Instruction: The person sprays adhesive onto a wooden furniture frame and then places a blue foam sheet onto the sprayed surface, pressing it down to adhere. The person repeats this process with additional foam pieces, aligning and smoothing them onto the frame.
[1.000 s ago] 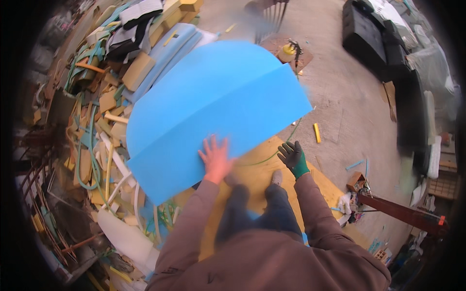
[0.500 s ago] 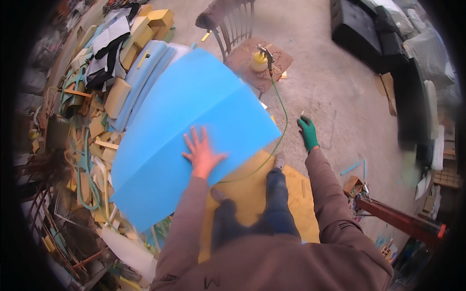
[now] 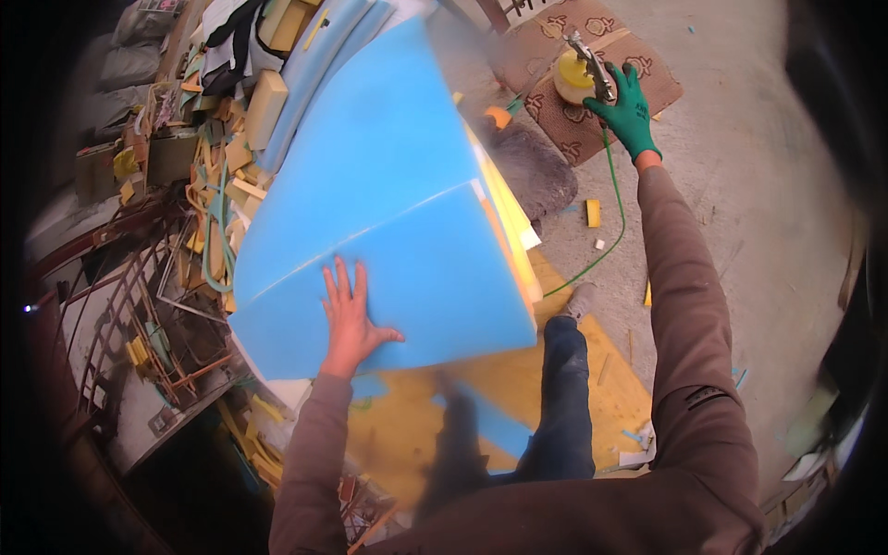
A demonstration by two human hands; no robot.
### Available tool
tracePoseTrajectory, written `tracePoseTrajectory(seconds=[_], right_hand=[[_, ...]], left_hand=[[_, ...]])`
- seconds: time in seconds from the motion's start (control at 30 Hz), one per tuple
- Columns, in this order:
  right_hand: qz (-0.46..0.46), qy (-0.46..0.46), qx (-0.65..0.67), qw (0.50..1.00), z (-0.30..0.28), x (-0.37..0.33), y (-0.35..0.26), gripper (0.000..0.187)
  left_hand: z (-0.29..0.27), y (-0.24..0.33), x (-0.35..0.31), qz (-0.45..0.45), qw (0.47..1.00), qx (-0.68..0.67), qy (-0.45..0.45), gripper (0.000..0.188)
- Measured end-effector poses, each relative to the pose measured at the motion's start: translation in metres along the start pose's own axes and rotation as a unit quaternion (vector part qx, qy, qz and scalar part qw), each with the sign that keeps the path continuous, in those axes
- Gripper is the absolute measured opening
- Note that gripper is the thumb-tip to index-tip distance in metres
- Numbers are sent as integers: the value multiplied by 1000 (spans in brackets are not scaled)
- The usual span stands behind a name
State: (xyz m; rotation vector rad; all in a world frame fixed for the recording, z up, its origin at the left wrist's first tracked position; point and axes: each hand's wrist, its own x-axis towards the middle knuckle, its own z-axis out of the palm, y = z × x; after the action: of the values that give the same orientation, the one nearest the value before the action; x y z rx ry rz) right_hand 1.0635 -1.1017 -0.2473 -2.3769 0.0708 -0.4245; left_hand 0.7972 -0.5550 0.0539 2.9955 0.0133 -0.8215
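Observation:
Bare and spread, my left hand (image 3: pixel 348 319) lies flat on a large blue foam sheet (image 3: pixel 398 222). A pale seam line crosses the sheet just beyond the fingers. My right hand (image 3: pixel 629 111), in a green glove, is at the far right, fingers apart around the handle of a spray gun (image 3: pixel 592 67). I cannot tell whether they touch it. The gun has a yellowish cup (image 3: pixel 574 79) and a green hose (image 3: pixel 618 208). It stands on a patterned brown board (image 3: pixel 647 60).
Foam offcuts (image 3: pixel 265 106) and rolled blue foam (image 3: pixel 314 69) pile up on the left beside a metal rack (image 3: pixel 139 314). A yellow board (image 3: pixel 407 416) lies under my legs. Dark fuzzy padding (image 3: pixel 536 171) and a yellow block (image 3: pixel 593 213) lie near the hose.
My right hand has reached forward to the spray gun. The view has shifted, and my left hand still rests on the blue sheet, now nearer its close edge.

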Motion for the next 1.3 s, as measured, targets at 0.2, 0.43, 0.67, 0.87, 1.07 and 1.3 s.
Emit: tracePoseTrajectory(seconds=[0.2,0.43,0.67,0.87,1.07,1.3], right_hand=[[-28,33,184,982,32,19,-9,70],[44,69,254,964,41,17,-31,47],[-84,84,44,992,-99,-50,-91,27],[41,44,118,991,-252,-199,-219,38],[202,4,256,945,-288,-327,-375,42],[198,109,204,953,-247,-393,-489,26]], left_hand=[[5,-7,-3,18,1000,13,10,169],[9,-12,-5,45,999,4,29,170],[3,-2,-3,2,1000,-9,12,169],[-4,-1,-5,4,1000,-26,15,163],[-5,-16,-18,58,995,-70,46,148],[58,-133,-134,245,906,-313,146,80]])
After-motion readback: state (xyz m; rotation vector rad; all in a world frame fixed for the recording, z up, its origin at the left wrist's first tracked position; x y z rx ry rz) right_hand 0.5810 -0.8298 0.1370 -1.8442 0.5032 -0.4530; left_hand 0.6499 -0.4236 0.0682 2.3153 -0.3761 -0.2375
